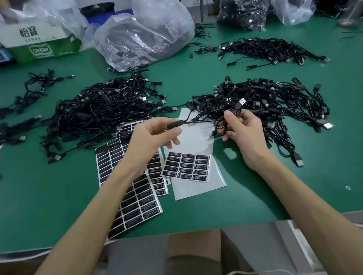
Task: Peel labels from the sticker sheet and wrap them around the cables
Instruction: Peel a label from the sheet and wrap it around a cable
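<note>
A thin black cable (pixel 198 121) stretches between both hands above the table. My left hand (pixel 152 137) pinches its thick black inline block at the left end. My right hand (pixel 243 128) grips the coiled rest of the same cable, with a USB plug (pixel 241 102) sticking up above the fingers. Below the hands lies a mostly bare white sticker sheet (pixel 198 185) with a small block of black labels (pixel 187 166) left on it. Full sheets of black labels (pixel 135 202) lie partly under my left forearm.
Large heaps of black cables lie left (pixel 101 108) and right (pixel 281 100) of the hands, another heap (pixel 273 49) sits farther back. Clear plastic bags (pixel 145 32) and a green-and-white carton (pixel 40 42) stand along the far edge. The green table's front edge (pixel 55 246) runs near my lap.
</note>
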`<state>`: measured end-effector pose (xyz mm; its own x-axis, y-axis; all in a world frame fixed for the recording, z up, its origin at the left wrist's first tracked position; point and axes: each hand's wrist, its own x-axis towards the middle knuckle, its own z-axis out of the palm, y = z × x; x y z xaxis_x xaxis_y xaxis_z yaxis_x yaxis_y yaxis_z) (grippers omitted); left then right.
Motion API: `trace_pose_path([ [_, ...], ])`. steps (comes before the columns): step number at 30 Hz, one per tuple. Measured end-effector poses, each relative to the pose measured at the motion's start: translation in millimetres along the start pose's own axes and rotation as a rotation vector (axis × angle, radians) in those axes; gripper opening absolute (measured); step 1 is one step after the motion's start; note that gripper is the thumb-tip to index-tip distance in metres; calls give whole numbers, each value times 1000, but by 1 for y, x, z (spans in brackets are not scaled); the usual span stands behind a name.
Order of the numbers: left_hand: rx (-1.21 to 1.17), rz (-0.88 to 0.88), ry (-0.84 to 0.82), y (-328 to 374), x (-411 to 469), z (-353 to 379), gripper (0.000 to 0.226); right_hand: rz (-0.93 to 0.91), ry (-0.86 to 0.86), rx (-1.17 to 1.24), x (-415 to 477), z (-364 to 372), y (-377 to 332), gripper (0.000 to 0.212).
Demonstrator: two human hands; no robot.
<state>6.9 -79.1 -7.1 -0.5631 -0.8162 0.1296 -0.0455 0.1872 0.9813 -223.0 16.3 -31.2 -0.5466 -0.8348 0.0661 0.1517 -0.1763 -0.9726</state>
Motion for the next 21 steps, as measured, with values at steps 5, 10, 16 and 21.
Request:
trace_pose_path([
  [5,-323,-99,124,-4,0,12,20,7,-80,32,-1,-1,0,12],
  [10,-582,-102,185,-3,4,17,18,-26,-249,-137,-3,0,2,20],
  [16,-764,-163,185,10,7,21,24,-73,-451,-315,-4,5,6,18],
  [21,-651,-211,257,24,15,12,25,-61,-469,-316,-3,3,7,16],
])
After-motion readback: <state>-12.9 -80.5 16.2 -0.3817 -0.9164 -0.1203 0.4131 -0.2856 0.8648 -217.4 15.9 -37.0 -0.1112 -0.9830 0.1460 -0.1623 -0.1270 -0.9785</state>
